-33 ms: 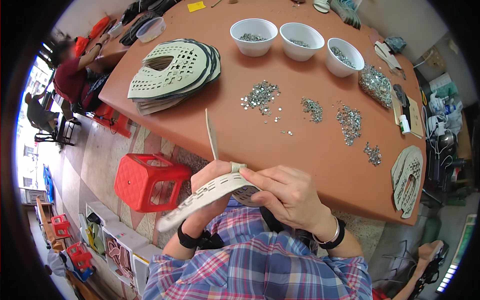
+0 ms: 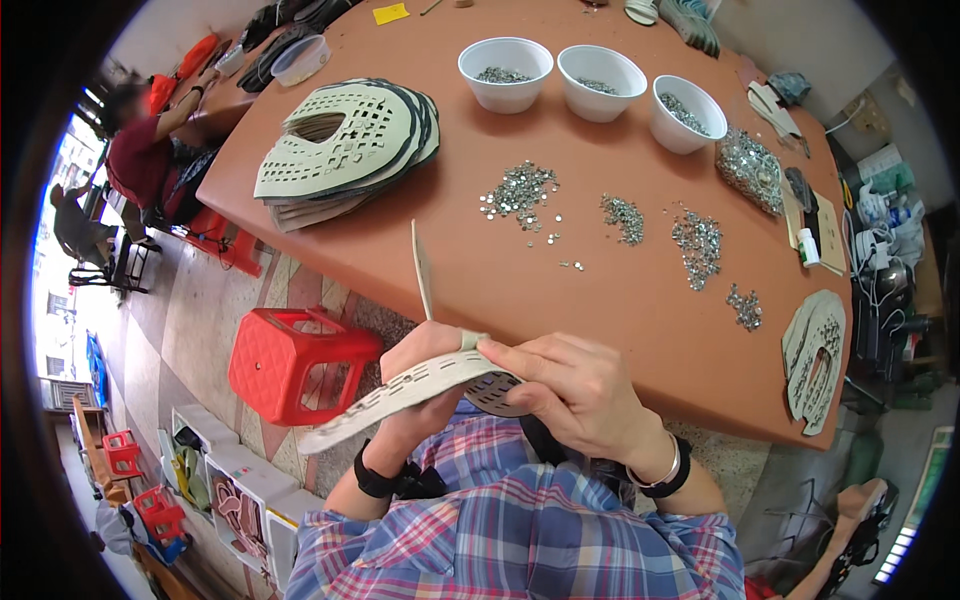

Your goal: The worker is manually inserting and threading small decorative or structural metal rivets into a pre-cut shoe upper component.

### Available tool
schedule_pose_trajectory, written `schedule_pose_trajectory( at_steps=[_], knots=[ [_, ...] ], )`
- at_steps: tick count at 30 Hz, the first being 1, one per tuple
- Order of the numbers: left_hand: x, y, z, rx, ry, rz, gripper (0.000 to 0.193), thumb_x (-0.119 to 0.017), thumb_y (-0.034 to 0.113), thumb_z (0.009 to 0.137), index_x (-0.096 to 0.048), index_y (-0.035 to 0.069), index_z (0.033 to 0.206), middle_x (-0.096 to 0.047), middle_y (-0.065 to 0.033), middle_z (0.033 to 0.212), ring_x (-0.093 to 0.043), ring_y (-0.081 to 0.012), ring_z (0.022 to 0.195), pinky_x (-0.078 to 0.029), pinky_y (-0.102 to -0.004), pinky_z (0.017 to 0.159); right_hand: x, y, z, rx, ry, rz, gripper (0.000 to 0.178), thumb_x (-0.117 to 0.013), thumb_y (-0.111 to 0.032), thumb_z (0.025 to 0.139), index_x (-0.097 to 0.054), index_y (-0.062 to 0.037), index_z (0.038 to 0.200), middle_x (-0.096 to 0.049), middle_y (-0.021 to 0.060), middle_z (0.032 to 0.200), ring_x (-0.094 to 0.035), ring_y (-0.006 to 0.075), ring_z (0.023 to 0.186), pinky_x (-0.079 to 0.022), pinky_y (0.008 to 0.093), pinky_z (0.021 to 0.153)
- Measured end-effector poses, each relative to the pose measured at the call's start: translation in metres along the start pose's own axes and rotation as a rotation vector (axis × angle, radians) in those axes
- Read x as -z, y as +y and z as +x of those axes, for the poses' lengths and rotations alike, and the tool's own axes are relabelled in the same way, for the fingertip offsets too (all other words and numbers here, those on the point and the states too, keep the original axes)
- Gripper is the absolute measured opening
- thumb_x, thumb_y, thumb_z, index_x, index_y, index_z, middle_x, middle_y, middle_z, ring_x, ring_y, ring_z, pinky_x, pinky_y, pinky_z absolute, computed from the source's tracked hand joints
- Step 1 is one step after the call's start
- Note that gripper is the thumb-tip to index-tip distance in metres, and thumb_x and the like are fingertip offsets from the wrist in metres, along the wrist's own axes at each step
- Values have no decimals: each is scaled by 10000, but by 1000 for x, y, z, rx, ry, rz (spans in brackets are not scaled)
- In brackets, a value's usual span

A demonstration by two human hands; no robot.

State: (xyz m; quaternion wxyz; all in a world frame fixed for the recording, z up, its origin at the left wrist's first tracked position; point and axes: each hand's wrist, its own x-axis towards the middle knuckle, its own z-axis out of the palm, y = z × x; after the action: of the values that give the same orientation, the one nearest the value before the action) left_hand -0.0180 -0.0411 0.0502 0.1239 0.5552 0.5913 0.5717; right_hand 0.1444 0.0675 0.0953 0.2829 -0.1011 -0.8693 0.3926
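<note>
Both my hands hold a cream shoe upper (image 2: 425, 379) punched with rows of small slots, in front of the table's near edge. My left hand (image 2: 418, 346) is closed around it from behind, its fingers partly hidden. One end of the upper hangs to the lower left, and a thin part stands up above the hand. My right hand (image 2: 575, 385) pinches the curled part between thumb and fingers. Whether a small stud is between these fingertips is hidden. Small piles of silvery studs (image 2: 522, 192) lie on the table beyond.
A stack of cut uppers (image 2: 385, 135) sits at the table's left. Three white bowls (image 2: 505, 92) with studs stand at the back, beside a clear bag of studs (image 2: 750, 175). More uppers (image 2: 815, 365) lie at right. A red stool (image 2: 275, 365) stands left; a person (image 2: 150, 150) sits beyond.
The hanging end of the shoe upper has swung slightly left and flattened in angle. Both hands keep their hold in nearly the same place.
</note>
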Motion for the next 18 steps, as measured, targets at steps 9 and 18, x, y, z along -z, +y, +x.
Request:
schedule_pose_trajectory(
  at_steps=[9, 18],
  knots=[
    [-10, 3, -14, 186, 67, -345, 156, -619, -46, 779, -598, -17, 931, -580, -67, 829, -564, -142, 767, -457, -263, 670, 54, 86, 7, -476, 174, -241, 177, -594, -134, 860, -617, -15, 989, -614, 71, 869, -587, 149, 688, -468, 275, 638],
    [-12, -1, 0, 633, 95, -783, 334, -433, 109, 961, -356, 0, 1268, -559, -97, 1143, -590, -126, 920, -479, -220, 720, 55, 128, 21, -443, 65, -552, 105, -597, -129, 829, -605, -37, 879, -597, 100, 889, -599, 306, 779, -471, 379, 671]
  ],
)
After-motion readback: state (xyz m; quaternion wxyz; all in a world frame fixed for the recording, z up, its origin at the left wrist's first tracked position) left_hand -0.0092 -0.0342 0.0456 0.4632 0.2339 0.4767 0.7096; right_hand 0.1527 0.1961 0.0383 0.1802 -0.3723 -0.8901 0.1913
